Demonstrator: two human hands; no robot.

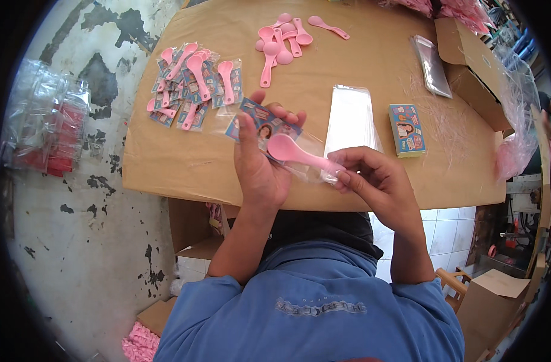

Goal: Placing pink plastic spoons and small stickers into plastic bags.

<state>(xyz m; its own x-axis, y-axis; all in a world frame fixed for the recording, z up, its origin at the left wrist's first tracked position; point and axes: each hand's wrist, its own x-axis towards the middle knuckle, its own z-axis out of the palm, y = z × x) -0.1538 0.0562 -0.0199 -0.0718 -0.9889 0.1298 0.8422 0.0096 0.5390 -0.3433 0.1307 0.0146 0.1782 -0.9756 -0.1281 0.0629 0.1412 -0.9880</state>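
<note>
A pink spoon (299, 155) lies slantwise between my hands, above the near part of the table. My right hand (378, 184) pinches its handle end between thumb and fingers. My left hand (260, 172) is palm up, with thumb and fingers curled round a blue printed card (269, 123). Clear plastic film of a bag (311, 145) spreads from the card toward my right fingers. The spoon's bowl overlaps the card's lower edge; whether it is inside the bag I cannot tell.
Bagged spoons with cards (194, 81) are heaped at the left. Loose pink spoons (281, 39) lie at the far middle. Flat clear bags (348, 117), a small card stack (407, 130), another bag pile (431, 63) and an open cardboard box (471, 66) are on the right.
</note>
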